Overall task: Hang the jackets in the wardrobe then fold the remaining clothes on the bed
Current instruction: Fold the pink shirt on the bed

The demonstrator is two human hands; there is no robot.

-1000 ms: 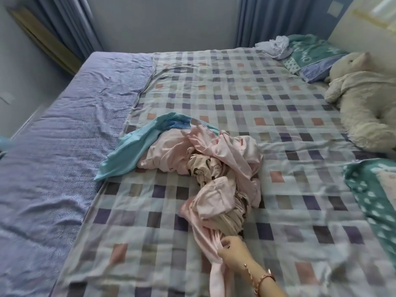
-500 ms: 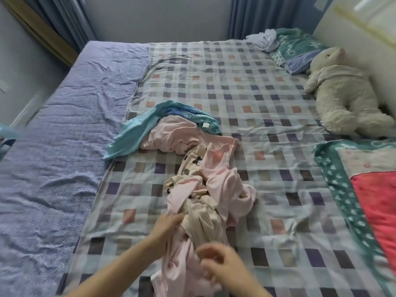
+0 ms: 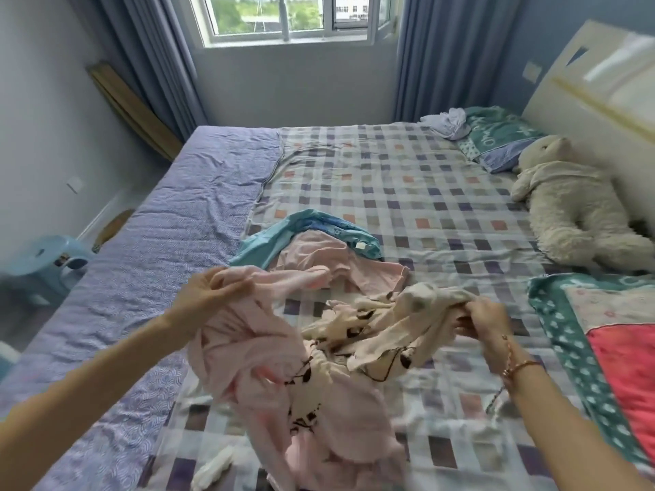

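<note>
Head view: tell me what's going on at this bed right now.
A person is sorting a tangle of clothes on the checked bedsheet. The left hand pinches a pink garment and lifts it, while the right hand grips a cream printed garment that trails into the same heap. A second pink piece and a teal garment lie crumpled just behind them. Nothing in view looks folded yet.

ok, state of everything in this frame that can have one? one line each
left grip: pinches pink garment
right grip: grips cream printed garment
pink garment: lifted, bunched, unfolded
cream printed garment: crumpled, one end lifted
teal garment: lying unfolded on bed
window: right sash looks ajar
curtains: drawn open
plush toy: lying by headboard
</note>
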